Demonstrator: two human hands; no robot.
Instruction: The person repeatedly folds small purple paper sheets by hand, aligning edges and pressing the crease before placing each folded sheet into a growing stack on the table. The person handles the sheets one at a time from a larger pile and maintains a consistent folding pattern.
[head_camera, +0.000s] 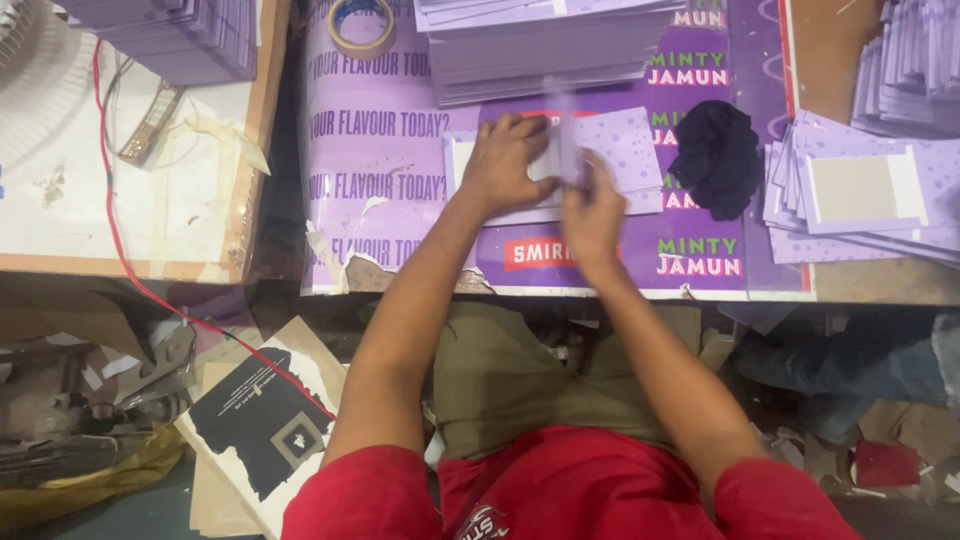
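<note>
Card (620, 145) — lilac, pale-speckled.

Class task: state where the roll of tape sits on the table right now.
In the head view, the roll of tape lies flat at the table's far edge, left of the tall stack of purple cards and beyond the left hand.

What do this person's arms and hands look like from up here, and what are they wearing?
Both arms are bare from the short red sleeves down. The left hand and right hand wear no gloves; no rings, watch or bands can be made out, though the right hand is motion-blurred. The red shirt carries some white lettering at the chest, above olive-green trousers.
</note>
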